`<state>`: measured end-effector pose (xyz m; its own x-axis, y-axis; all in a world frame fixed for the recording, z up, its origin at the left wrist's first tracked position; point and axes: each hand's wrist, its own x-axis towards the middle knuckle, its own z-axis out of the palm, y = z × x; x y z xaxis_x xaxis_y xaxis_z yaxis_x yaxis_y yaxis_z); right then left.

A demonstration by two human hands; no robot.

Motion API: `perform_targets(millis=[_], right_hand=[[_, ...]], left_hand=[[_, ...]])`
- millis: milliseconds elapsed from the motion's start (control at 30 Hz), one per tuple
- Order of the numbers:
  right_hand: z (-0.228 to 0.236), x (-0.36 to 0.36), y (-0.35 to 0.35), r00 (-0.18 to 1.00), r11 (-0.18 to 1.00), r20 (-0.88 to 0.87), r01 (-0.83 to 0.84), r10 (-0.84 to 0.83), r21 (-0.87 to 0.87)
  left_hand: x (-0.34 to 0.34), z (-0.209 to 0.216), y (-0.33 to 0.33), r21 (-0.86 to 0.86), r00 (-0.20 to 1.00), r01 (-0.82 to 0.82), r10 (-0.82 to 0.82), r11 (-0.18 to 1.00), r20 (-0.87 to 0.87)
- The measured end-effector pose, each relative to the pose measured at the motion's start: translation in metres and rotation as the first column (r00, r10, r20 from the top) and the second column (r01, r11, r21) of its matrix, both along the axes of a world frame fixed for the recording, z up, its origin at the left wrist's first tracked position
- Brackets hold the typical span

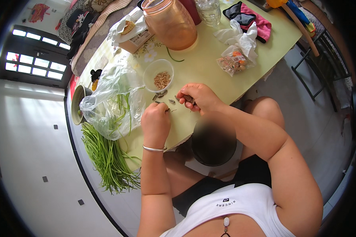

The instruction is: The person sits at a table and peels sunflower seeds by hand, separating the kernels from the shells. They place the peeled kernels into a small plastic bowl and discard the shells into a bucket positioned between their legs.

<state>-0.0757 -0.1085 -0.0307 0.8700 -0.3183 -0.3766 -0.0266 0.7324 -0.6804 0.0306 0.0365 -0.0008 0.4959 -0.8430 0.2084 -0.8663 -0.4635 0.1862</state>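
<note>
A clear plastic bowl [146,75] holds a small heap of pale shelled kernels [162,80]. Just below it on the tabletop lie a few dark striped sunflower seeds [160,94]. My right hand [203,98] is curled round several sunflower seeds [189,99], which show between its fingers right of the bowl. My left hand [155,120], a silver bangle at its wrist, is closed at the near table edge with its fingertips pinched together. Small dark bits show by those fingertips; what they grip is mostly hidden.
Left of the bowl lies a clear plastic bag [110,98] beside long green stalks [106,162] hanging over the edge. Behind stand a large orange jar [170,25] and a glass mug [209,12]. A snack packet [234,61] lies right. A black bucket [213,146] sits between my knees.
</note>
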Motion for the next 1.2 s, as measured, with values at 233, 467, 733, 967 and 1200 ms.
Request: perform_targets(millis=[233, 467, 733, 967, 1200], right_hand=[[0.001, 0.002, 0.003, 0.999, 0.998, -0.009, -0.038, 0.037, -0.042], [-0.004, 0.004, 0.009, 0.994, 0.978, 0.0, -0.104, 0.106, -0.183], [-0.006, 0.001, 0.012, 0.998, 0.959, 0.043, -0.03, 0.044, -0.283], [-0.007, 0.0, 0.017, 0.984, 0.89, 0.098, 0.177, -0.149, -0.42], [-0.012, 0.002, 0.027, 0.981, 0.732, 0.101, 0.191, -0.166, -0.655]], left_hand=[[0.003, -0.003, -0.003, -0.135, 1.0, 0.002, -0.006, 0.991, -0.029], [-0.013, 0.013, -0.012, -0.508, 0.969, -0.038, -0.092, 0.861, -0.228], [-0.017, 0.004, -0.018, -0.46, 0.976, 0.166, -0.211, 0.873, -0.049], [-0.021, 0.002, -0.018, -0.443, 0.983, 0.16, -0.182, 0.882, -0.007], [-0.033, 0.006, -0.015, -0.408, 0.997, 0.034, -0.062, 0.912, -0.055]])
